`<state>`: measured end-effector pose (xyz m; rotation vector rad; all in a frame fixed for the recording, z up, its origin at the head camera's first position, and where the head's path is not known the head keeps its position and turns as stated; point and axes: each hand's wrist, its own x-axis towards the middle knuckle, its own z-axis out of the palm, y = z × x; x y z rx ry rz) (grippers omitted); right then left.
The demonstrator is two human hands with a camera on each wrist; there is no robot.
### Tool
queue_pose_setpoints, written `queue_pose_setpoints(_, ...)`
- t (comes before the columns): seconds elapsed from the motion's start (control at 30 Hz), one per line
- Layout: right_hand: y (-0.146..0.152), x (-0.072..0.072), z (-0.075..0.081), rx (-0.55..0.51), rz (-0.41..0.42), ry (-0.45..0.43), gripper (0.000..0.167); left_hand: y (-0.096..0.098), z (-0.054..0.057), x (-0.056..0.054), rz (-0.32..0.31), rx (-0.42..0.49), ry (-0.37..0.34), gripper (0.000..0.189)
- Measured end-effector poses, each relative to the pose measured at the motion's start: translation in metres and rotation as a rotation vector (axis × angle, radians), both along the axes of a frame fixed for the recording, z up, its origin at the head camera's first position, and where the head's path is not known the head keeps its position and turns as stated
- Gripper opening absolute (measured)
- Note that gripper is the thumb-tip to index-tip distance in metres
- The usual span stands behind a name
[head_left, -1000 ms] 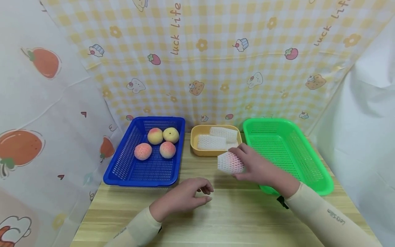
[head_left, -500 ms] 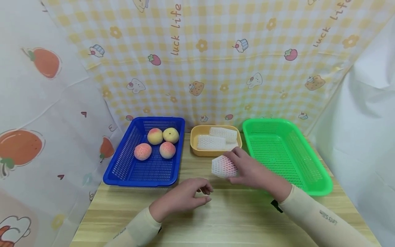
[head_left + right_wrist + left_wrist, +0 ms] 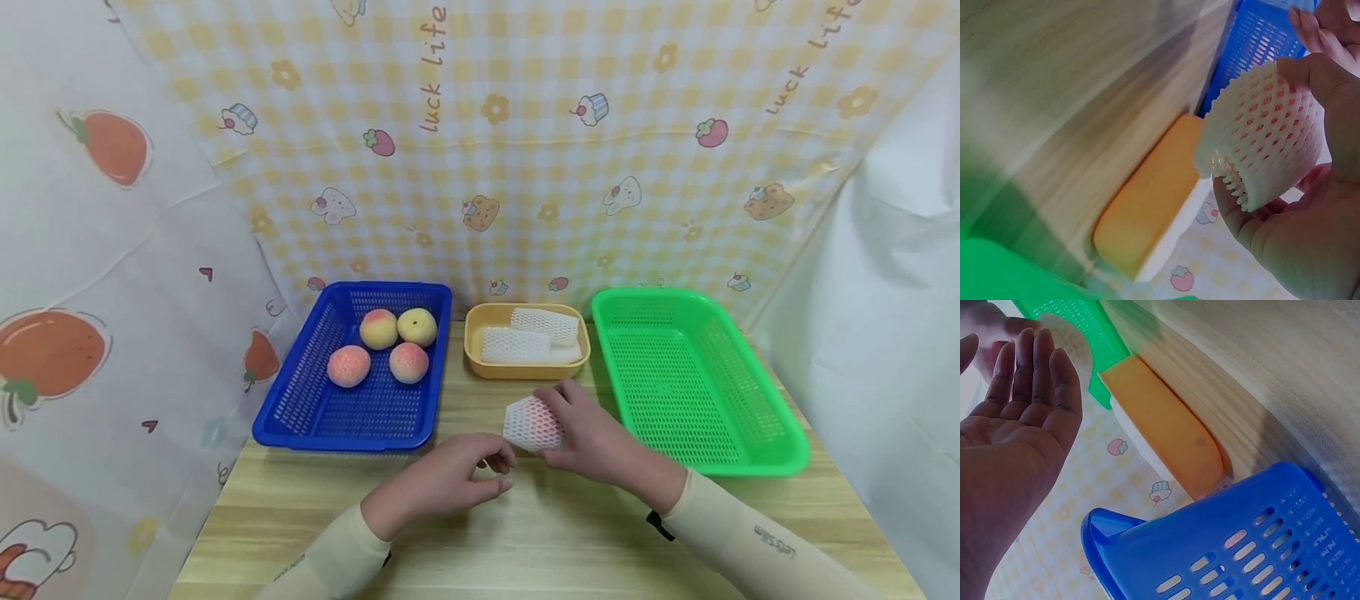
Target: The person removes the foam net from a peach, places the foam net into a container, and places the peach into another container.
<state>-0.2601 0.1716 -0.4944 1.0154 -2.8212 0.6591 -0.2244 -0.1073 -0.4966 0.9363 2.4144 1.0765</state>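
My right hand (image 3: 592,437) grips a peach in a white foam net sleeve (image 3: 534,423), held over the table in front of the yellow box. In the right wrist view, pink skin shows through the mesh of the netted peach (image 3: 1266,131), with thumb and fingers around it. My left hand (image 3: 450,475) hovers just left of it, fingers loosely bent and holding nothing. The left wrist view shows the bare palm of the left hand (image 3: 1022,406). Several peaches (image 3: 408,362) without sleeves lie in the blue basket (image 3: 345,442) on the left.
Behind the hands stands a yellow box (image 3: 517,372) with white foam net sleeves (image 3: 516,345) lying in it. A green basket (image 3: 765,462) sits on the right, close to the right forearm. A checked cloth (image 3: 540,150) hangs behind the wooden table (image 3: 525,542).
My right hand has carried the netted peach left and toward me, from beside the green basket to close by the left hand. The left hand has stayed put.
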Motion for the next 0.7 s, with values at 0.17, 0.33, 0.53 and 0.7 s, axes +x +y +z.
queue_pose_setpoints(0.17,-0.001,0.001,-0.015,0.002,-0.016,-0.026,0.084,-0.001,-0.002,0.000,0.000,0.006,0.001,0.016)
queue_pose_setpoints(0.33,-0.004,0.005,-0.030,0.026,0.008,-0.049,0.084,-0.001,-0.002,0.001,0.009,0.012,-0.001,0.016)
queue_pose_setpoints(0.53,-0.005,0.011,-0.037,0.055,-0.009,-0.096,0.083,-0.001,-0.001,0.001,0.014,0.011,0.010,0.019)
queue_pose_setpoints(0.7,-0.004,0.014,-0.040,0.060,-0.008,-0.099,0.083,-0.002,-0.001,0.001,0.021,0.016,0.006,0.020)
